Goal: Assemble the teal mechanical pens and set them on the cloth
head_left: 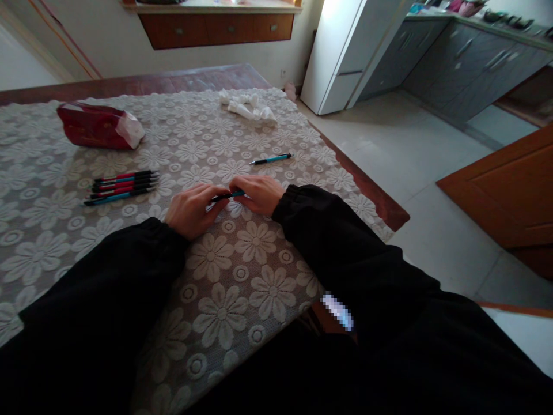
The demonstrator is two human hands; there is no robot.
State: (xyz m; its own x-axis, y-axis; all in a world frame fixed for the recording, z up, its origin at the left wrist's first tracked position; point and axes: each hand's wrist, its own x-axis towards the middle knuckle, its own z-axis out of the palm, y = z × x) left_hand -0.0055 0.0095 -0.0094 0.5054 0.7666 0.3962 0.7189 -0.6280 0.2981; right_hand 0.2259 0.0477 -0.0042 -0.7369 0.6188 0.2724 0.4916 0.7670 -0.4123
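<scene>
We look down at the tabletop (207,80), cut off at the left. Its lace tablecloth (224,311) is hidden in part by black sleeves (345,242). Beyond the far right corner stands a white fridge (332,63), its top out of frame. On the cloth we find a red packet (90,127), then a crumpled white item (250,108) we cannot identify. Our left hand (193,210) and right hand (258,193) nearly meet. Left of them lies a row of red and blue pens (123,187), too tightly packed to count; beyond the right hand, a lone blue pen (272,159). Smallest to view is the held pen (220,197), apparently blue and black, grasped by both hands' fingers, which cover its ends
</scene>
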